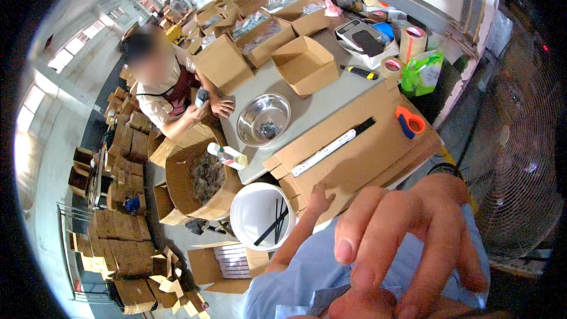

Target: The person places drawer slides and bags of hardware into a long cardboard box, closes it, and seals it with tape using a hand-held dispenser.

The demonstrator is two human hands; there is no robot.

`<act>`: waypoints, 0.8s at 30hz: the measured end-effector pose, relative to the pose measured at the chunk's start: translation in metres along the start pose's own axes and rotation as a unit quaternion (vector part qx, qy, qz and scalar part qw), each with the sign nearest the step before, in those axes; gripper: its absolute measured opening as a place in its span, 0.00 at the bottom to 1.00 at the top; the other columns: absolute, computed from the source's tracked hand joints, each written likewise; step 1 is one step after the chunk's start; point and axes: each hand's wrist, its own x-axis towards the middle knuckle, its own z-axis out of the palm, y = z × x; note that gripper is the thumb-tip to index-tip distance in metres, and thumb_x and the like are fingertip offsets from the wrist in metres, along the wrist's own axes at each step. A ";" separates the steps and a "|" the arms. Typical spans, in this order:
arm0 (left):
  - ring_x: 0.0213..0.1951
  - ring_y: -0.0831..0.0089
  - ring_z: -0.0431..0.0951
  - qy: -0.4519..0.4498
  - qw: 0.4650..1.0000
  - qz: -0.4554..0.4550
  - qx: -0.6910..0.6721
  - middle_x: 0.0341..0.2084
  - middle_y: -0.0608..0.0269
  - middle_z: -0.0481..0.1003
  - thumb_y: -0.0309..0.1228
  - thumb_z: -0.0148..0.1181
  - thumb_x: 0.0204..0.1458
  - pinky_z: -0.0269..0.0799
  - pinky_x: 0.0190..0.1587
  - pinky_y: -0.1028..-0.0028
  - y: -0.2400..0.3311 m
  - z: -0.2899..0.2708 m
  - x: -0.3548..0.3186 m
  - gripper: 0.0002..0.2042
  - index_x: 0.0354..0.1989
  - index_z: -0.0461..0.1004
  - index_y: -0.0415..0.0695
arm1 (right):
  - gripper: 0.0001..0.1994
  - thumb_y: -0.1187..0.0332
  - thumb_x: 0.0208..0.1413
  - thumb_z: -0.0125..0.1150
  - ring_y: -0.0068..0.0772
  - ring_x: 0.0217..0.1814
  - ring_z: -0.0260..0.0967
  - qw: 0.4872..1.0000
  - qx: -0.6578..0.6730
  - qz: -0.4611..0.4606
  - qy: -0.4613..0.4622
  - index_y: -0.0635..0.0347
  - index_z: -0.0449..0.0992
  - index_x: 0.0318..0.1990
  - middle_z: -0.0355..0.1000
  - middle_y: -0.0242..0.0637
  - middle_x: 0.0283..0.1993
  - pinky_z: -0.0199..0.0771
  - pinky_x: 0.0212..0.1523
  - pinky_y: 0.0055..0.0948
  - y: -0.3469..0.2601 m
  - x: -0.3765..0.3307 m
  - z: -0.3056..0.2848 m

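My left hand [319,199] lies on the near left edge of a flat cardboard sheet [345,180], its fingers stretched and holding nothing. Raised close to the camera at the lower right, my right hand [413,224] is empty, with loosely bent fingers spread apart. On the cardboard lie a long white strip with small dark marks [323,153] and a black strip [365,126] at its far end. To their right sits an orange and dark blue tape dispenser [410,122]. A white bucket [241,215] beside my left forearm contains several thin black strips [276,224].
Across the table a co-worker [168,80] holds a small dark object. A steel bowl [248,115], open box [304,65], utility knife [360,72] and tape rolls [412,41] stand on the table. A large fan [514,136] is at right; a filled carton [177,168] stands left.
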 end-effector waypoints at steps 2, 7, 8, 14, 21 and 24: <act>0.56 0.51 0.62 -0.010 0.967 0.068 0.246 0.52 0.46 0.65 0.41 0.59 0.46 0.60 0.55 0.57 0.004 0.010 -0.005 0.27 0.53 0.62 0.40 | 0.24 0.41 0.49 0.56 0.45 0.44 0.65 0.997 -0.015 0.070 0.018 0.55 0.79 0.35 0.64 0.47 0.49 0.67 0.46 0.42 0.007 -0.002 0.001; 0.55 0.51 0.64 -0.055 0.977 0.065 0.195 0.53 0.46 0.65 0.45 0.56 0.48 0.63 0.53 0.58 -0.018 0.007 0.011 0.28 0.53 0.63 0.40 | 0.29 0.45 0.47 0.61 0.52 0.55 0.57 0.999 -0.003 0.014 -0.052 0.62 0.74 0.45 0.58 0.55 0.53 0.59 0.55 0.45 0.000 -0.003 -0.007; 0.54 0.51 0.66 -0.077 0.986 0.049 0.142 0.53 0.45 0.65 0.45 0.56 0.48 0.64 0.52 0.58 -0.018 0.004 0.017 0.28 0.53 0.63 0.40 | 0.29 0.45 0.47 0.61 0.52 0.55 0.57 0.999 -0.002 0.014 -0.052 0.62 0.74 0.45 0.58 0.55 0.53 0.59 0.55 0.45 0.000 -0.007 -0.010; 0.49 0.51 0.71 -0.124 0.978 -0.012 0.166 0.48 0.45 0.69 0.45 0.56 0.49 0.67 0.49 0.59 0.016 -0.035 0.010 0.27 0.54 0.63 0.41 | 0.30 0.44 0.47 0.60 0.42 0.51 0.63 0.939 -0.153 0.301 0.062 0.62 0.70 0.48 0.63 0.46 0.51 0.63 0.51 0.38 0.045 -0.102 -0.060; 0.49 0.51 0.71 -0.128 0.980 0.014 0.149 0.49 0.46 0.69 0.45 0.55 0.50 0.67 0.50 0.58 0.011 -0.020 0.027 0.27 0.55 0.63 0.42 | 0.54 0.40 0.35 0.65 0.58 0.71 0.29 0.416 -0.441 0.788 0.107 0.58 0.44 0.66 0.30 0.56 0.69 0.36 0.67 0.50 0.109 -0.426 -0.116; 0.48 0.51 0.71 -0.180 0.971 -0.058 0.144 0.49 0.46 0.69 0.47 0.55 0.49 0.67 0.50 0.58 0.034 -0.046 0.022 0.28 0.56 0.62 0.43 | 0.61 0.37 0.29 0.66 0.61 0.71 0.15 0.369 -0.391 0.838 0.092 0.54 0.35 0.68 0.18 0.56 0.69 0.29 0.66 0.56 0.114 -0.450 -0.088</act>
